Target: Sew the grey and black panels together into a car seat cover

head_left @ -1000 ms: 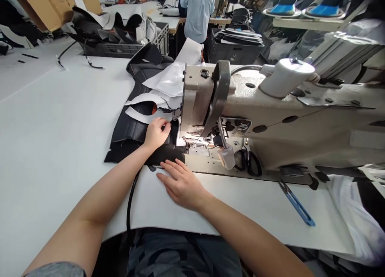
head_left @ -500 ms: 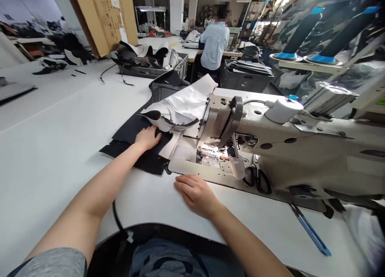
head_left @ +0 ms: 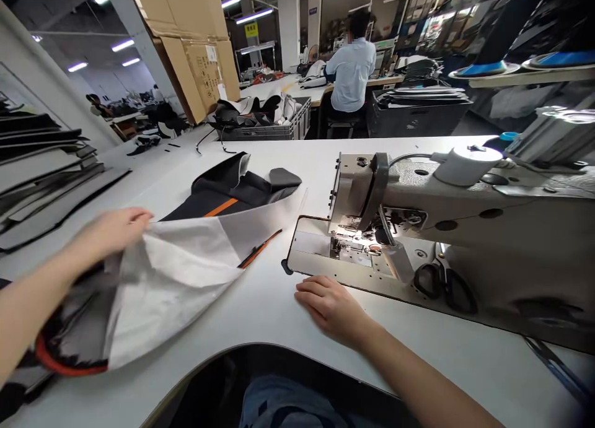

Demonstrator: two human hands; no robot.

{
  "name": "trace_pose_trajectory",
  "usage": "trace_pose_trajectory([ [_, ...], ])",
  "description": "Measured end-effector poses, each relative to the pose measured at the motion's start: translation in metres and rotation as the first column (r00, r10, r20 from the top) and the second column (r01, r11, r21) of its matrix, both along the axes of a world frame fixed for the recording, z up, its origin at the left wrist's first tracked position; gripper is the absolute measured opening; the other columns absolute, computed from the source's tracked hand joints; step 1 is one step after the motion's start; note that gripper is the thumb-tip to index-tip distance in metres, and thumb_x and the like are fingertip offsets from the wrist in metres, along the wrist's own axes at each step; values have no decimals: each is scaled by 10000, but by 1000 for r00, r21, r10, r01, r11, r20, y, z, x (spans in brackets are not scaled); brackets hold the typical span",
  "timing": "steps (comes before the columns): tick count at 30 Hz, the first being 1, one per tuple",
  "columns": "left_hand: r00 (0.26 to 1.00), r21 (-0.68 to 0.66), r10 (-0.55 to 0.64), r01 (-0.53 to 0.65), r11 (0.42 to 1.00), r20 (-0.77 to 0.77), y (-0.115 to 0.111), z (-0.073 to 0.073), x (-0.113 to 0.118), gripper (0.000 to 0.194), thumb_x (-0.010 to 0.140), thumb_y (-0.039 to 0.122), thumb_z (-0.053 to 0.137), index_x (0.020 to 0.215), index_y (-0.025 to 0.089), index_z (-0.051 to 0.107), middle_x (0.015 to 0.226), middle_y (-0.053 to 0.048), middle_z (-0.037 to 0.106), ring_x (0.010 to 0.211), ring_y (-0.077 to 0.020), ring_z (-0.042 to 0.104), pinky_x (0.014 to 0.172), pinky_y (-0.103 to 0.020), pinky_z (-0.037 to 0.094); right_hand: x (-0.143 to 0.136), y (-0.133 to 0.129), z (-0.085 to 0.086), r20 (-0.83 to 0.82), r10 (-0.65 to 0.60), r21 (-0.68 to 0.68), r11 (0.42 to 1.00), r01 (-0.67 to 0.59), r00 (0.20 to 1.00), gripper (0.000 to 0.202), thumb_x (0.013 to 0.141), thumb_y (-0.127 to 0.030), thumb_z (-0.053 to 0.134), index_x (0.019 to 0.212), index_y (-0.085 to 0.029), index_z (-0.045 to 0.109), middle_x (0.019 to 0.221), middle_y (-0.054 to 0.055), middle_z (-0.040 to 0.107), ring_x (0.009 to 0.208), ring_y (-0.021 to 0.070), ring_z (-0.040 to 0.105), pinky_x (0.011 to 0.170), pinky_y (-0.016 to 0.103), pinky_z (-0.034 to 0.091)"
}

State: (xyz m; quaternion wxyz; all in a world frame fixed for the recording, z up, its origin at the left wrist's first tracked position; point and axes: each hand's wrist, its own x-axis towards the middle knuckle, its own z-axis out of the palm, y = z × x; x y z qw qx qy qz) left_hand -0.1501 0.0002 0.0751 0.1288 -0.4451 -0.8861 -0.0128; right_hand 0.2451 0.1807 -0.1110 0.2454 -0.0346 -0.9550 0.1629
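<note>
- The desk (head_left: 274, 316) carries the work.
- The sewing machine (head_left: 483, 223) has lost contact with the cloth (head_left: 186, 279), so stitching seems paused.
- The cloth is now further left, partly lifted.
- The left hand (head_left: 116, 230), blurred, pinches its edge.
- The right hand (head_left: 332, 307) rests, loosely extended, holding nothing.

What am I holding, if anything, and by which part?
Your left hand appears to grip the white-faced piece by its upper edge, though blur hides exact finger placement. Your right hand, on the table, holds nothing.
</note>
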Motion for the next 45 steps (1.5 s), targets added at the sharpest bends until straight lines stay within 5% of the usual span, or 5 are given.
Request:
trace_pose_trajectory([
  [11, 907, -188, -234, 313, 931, 351, 146, -108, 112, 858, 808, 645, 440, 1462, 133, 228, 1324, -188, 507, 1146, -357, 533, 936, -421, 417, -3, 1, 1, 0, -92, 69, 993, 92, 996, 351, 891, -83, 439, 1198, -196, 566, 1209, 114, 606, 1052, 201, 575, 856, 357, 482],
  [19, 232, 51, -160, 412, 910, 959, 84, -86, 118, 604, 896, 588, 343, 1346, 191, 416, 1219, -85, 607, 1061, -260, 598, 848, -333, 501, -63, 25, 0, 9, -289, 103, 952, 287, 957, 502, 823, -127, 553, 1320, -149, 480, 1365, 190, 456, 1292, 311, 403, 1039, 484, 378],
  [24, 696, 91, -531, 563, 821, 484, 125, -71, 141, 461, 894, 447, 429, 1282, 206, 495, 1073, -64, 650, 927, -221, 624, 814, -339, 497, -66, 22, -11, 64, -207, 155, 968, 195, 976, 299, 883, -83, 453, 1144, -94, 598, 1192, 121, 618, 1159, 236, 542, 1011, 367, 439],
  [28, 404, -76, -893, 915, 397, 200, 195, -109, 163, 347, 905, 237, 424, 1218, 222, 573, 1322, -64, 545, 1250, -254, 450, 1028, -406, 361, -51, 9, -17, 0, -258, 298, 922, 246, 966, 327, 898, -123, 461, 1194, -43, 574, 1236, 182, 584, 1165, 293, 533, 997, 437, 452],
  [45, 699, -39, -693, 708, 705, 176, 249, -159, 225, 302, 873, 195, 431, 1056, 158, 668, 1109, -134, 655, 1160, -300, 524, 1019, -484, 340, 17, 44, -9, 114, -229, 202, 958, 203, 967, 416, 856, -57, 402, 1235, -64, 573, 1253, 156, 574, 1233, 287, 491, 1026, 410, 467],
])
